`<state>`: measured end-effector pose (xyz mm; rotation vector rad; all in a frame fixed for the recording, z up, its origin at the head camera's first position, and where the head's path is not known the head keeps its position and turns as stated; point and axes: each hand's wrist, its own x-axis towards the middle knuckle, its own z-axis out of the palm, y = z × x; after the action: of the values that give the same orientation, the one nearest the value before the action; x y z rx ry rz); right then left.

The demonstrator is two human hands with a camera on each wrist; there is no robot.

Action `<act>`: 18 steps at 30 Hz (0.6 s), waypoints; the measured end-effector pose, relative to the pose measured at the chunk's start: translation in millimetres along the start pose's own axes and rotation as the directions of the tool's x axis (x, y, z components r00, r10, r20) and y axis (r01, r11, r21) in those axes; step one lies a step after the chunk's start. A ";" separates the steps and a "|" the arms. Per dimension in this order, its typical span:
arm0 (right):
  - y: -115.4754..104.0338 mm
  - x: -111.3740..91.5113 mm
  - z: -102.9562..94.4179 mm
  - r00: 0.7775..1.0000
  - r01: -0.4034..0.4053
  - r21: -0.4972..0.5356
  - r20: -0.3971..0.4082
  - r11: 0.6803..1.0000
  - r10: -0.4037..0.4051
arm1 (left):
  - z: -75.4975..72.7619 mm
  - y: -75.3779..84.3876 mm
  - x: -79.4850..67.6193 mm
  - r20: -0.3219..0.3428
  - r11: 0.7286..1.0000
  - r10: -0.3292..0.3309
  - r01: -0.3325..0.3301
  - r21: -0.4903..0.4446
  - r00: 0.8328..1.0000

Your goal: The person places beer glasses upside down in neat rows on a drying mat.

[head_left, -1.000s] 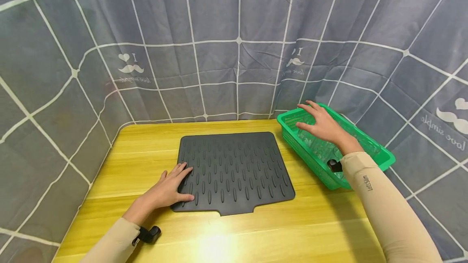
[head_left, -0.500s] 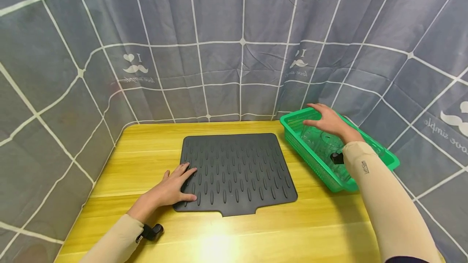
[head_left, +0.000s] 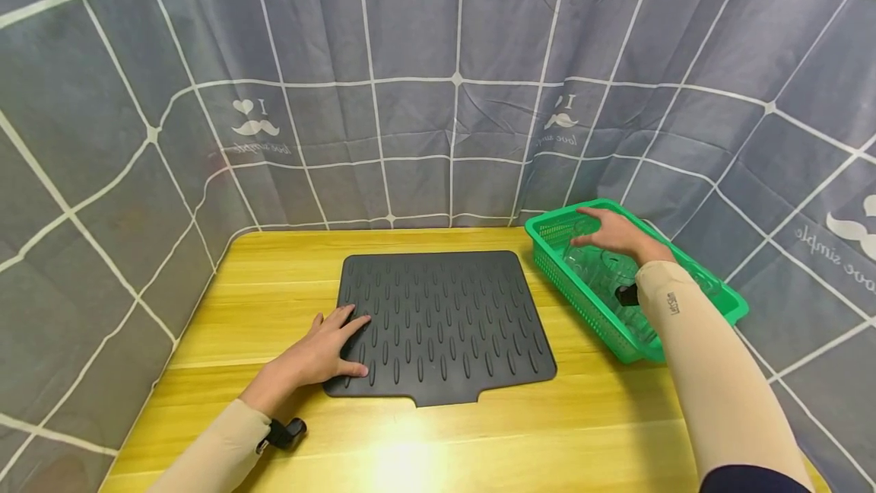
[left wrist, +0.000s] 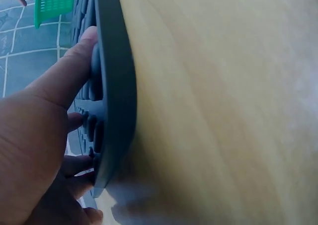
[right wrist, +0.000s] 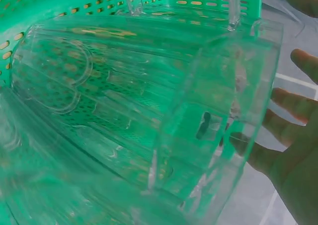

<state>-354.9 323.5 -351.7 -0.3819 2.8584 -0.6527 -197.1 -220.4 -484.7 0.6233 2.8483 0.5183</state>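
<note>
My left hand (head_left: 318,352) rests on the left edge of a dark grey ridged mat (head_left: 445,318), fingers spread. In the left wrist view, the thumb (left wrist: 64,78) lies along the mat's raised ridges. Over the far end of a green plastic basket (head_left: 578,299) is my right hand (head_left: 616,236), fingers and thumb apart. Clear cups (head_left: 616,268) lie inside the basket, partly hidden by the arm. In the right wrist view, a clear ribbed cup (right wrist: 129,81) lies on its side, its rim beside my spread fingers; whether they touch it is hard to tell.
A yellow wood-grain table (head_left: 479,440) carries the mat and basket. Grey curtain (head_left: 411,120) with white grid lines hangs behind and at both sides, close to the basket's right side. A second clear cup (right wrist: 30,150) lies beside the first.
My right hand has lowered into the basket's far end, its fingers now nearer the cups. The left hand has stayed on the mat. The head view has shifted slightly.
</note>
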 end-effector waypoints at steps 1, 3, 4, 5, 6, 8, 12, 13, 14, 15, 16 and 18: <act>-0.2 -0.4 0.3 1.000 -0.001 -0.001 0.006 1.000 0.001 | 0.3 -0.1 0.3 -0.002 1.000 -0.001 0.001 -0.001 1.000; -0.5 -1.0 0.9 1.000 -0.003 -0.005 0.017 1.000 0.003 | 1.1 -0.6 0.8 -0.001 1.000 -0.006 0.006 -0.009 1.000; -0.6 -0.8 1.2 1.000 -0.002 -0.007 0.019 1.000 0.002 | 1.2 -0.9 0.9 0.000 1.000 -0.008 0.008 -0.017 1.000; -0.4 -0.5 1.6 1.000 -0.003 -0.008 0.020 1.000 0.003 | 1.3 -1.0 1.2 0.002 1.000 -0.012 0.012 -0.028 1.000; 0.1 -0.4 1.7 1.000 -0.004 -0.012 0.022 1.000 0.005 | 1.2 -1.0 1.5 0.004 0.999 -0.016 0.016 -0.042 1.000; 1.3 -0.1 2.2 1.000 -0.009 -0.014 0.026 1.000 0.009 | 1.1 -1.1 2.4 0.006 0.998 -0.015 0.015 -0.057 1.000; 3.8 0.5 4.3 0.999 -0.016 -0.017 0.034 1.000 0.016 | 0.7 -1.7 4.3 0.005 0.997 -0.007 0.008 -0.072 1.000; 4.1 0.7 4.9 0.999 -0.016 -0.017 0.035 1.000 0.016 | 0.7 -2.1 4.6 0.006 0.997 -0.006 0.007 -0.071 1.000; 4.8 1.1 5.5 0.999 -0.014 -0.022 0.035 1.000 0.015 | 0.5 -2.2 4.7 0.006 0.997 -0.006 0.006 -0.072 1.000; 5.2 1.3 6.0 0.999 -0.014 -0.025 0.036 1.000 0.015 | 0.3 -2.4 4.6 0.010 0.997 -0.009 0.010 -0.073 1.000; 5.6 1.6 6.6 0.999 -0.013 -0.029 0.034 1.000 0.014 | 0.2 -2.5 4.5 0.013 0.997 -0.010 0.011 -0.075 1.000; 6.0 1.9 7.2 0.999 -0.009 -0.035 0.030 0.999 0.010 | 0.0 -2.3 3.9 0.018 0.997 -0.012 0.014 -0.078 1.000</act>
<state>-356.2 325.3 -361.0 -0.3795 2.8443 -0.5909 -201.4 -220.6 -485.9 0.5923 2.7987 0.6156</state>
